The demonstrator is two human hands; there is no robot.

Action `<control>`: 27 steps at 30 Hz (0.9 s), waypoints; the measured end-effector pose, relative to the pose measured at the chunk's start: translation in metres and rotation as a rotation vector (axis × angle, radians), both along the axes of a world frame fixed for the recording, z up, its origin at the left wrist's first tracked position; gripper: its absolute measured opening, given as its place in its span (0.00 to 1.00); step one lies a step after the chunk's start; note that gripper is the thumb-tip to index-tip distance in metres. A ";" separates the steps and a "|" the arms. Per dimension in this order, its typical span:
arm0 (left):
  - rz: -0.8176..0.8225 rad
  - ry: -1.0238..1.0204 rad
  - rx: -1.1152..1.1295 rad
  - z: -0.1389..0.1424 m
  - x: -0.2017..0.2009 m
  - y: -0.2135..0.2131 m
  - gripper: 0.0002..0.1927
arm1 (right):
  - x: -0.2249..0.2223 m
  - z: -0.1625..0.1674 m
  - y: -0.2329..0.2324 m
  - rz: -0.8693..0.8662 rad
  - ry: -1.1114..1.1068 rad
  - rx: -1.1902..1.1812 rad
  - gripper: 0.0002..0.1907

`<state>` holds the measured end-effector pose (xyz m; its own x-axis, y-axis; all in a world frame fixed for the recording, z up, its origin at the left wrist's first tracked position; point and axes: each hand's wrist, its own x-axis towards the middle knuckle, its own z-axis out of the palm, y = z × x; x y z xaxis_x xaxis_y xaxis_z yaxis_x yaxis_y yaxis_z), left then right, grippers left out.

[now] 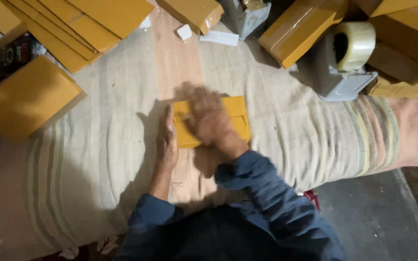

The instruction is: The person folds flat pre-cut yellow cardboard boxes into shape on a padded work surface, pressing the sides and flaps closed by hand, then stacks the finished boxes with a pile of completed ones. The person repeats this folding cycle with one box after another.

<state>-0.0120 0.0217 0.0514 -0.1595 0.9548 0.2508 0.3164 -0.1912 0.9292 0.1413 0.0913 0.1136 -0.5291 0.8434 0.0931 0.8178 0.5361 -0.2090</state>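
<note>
— Where's our yellow packet (238, 118)?
— Mid-desk (97, 159), under both hands: left hand (167, 142) flat along its edge, right hand (210, 121) spread on top, blurred.
— Contents?
— Hidden; probably sealed.

Dim warm light, motion-blurred right hand (211, 121), dark corners.

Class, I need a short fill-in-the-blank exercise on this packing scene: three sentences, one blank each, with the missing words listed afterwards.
1. Both hands rest on a small parcel wrapped in ____ paper.
2. The left hand lies along the parcel's ____ edge, while the right hand presses flat on top.
3. The grey dispenser at the upper right holds a roll of clear ____.

Missing words: yellow; left; tape
</note>
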 end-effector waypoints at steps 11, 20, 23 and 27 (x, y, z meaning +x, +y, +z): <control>-0.024 1.085 -0.206 0.061 0.066 0.027 0.35 | 0.082 -0.010 -0.003 -0.294 0.146 0.007 0.37; -0.038 0.980 -0.388 0.078 0.054 0.055 0.31 | 0.079 -0.001 -0.003 -0.326 0.106 -0.005 0.33; 0.045 0.904 -0.484 0.074 0.024 0.058 0.31 | 0.079 -0.003 -0.002 -0.322 0.144 -0.032 0.33; 0.160 0.964 -0.448 0.072 0.022 0.060 0.32 | 0.079 -0.005 0.000 -0.311 0.157 -0.001 0.32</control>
